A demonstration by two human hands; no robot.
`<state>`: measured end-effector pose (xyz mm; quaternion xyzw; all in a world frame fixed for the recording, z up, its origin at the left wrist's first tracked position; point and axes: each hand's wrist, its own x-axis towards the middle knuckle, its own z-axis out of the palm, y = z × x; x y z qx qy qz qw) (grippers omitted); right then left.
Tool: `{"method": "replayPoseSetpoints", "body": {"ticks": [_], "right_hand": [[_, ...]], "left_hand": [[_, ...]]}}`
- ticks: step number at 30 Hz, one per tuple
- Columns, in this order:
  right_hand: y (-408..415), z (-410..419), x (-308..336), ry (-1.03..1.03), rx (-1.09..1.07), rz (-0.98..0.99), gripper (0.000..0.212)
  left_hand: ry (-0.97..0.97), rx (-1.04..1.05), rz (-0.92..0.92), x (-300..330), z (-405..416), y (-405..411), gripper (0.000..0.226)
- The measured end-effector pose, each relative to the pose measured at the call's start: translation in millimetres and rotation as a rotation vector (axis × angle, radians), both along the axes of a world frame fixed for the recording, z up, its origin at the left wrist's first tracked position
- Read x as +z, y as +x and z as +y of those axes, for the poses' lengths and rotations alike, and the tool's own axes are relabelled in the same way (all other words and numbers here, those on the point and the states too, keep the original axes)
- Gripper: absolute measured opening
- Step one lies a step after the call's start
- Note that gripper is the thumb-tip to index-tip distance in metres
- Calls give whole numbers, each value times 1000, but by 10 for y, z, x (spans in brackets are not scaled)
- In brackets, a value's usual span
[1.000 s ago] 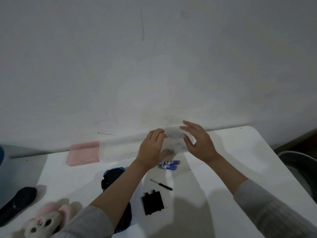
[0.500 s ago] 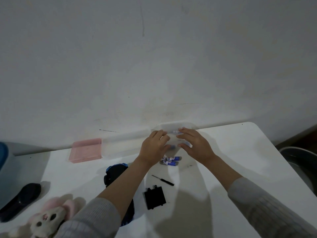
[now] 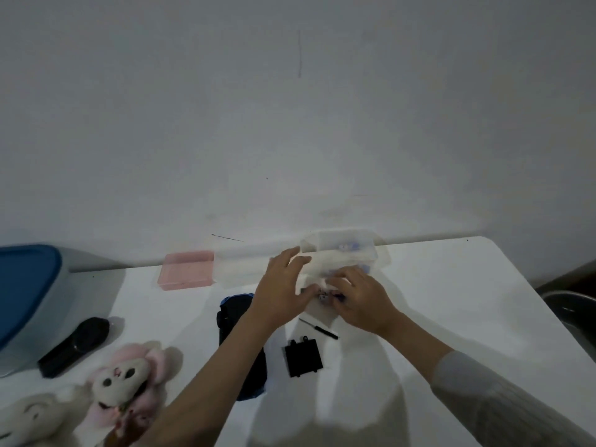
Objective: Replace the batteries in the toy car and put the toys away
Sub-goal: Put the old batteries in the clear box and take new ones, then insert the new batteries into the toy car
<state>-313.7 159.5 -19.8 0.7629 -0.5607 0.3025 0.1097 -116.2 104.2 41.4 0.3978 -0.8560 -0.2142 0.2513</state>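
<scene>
The toy car (image 3: pixel 237 312), blue and black, lies on the white table (image 3: pixel 451 301), partly hidden under my left forearm. Its black battery cover (image 3: pixel 303 358) lies loose beside a small screwdriver (image 3: pixel 319 329). My right hand (image 3: pixel 361 300) is curled down over the blue batteries (image 3: pixel 323 295) on the table, fingertips closing on them. My left hand (image 3: pixel 283 287) hovers next to it, fingers spread, holding nothing. Behind both hands stands a clear plastic box (image 3: pixel 351 248) with more blue batteries inside, blurred.
A pink box (image 3: pixel 187 269) sits by the wall. At far left is a blue-lidded bin (image 3: pixel 25 285), with a black remote (image 3: pixel 74 346) in front. Plush toys (image 3: pixel 122 379) lie at the near left edge. A metal basin (image 3: pixel 571 311) sits beyond the table's right edge.
Both hands have left the clear box. My right hand dropped toward me onto the loose batteries, and my left hand opened and drew back. The camera tilted down slightly.
</scene>
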Motion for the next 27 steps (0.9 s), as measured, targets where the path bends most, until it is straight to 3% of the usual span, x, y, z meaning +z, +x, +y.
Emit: {"method": "replayPoseSetpoints", "body": {"ticks": [8,12,18,23,27], "right_hand": [[281,-139,-151,318,-55,-93,46],[294,-209,-160,307,-73,-120,36],[306,-152,-165,295,-63,-124,39],[293,-119,-125,338,-63,-125,44],[338,-95,19,465,-95,-336,27]], "left_hand": [[20,422,0,-20,621,794,64],[139,534,68,-86,826,1072,78],[379,518,231,-198,989,1239,75],[527,398,91,-315,981,1222,91],[562,413,181,-241,939,1124,89]]}}
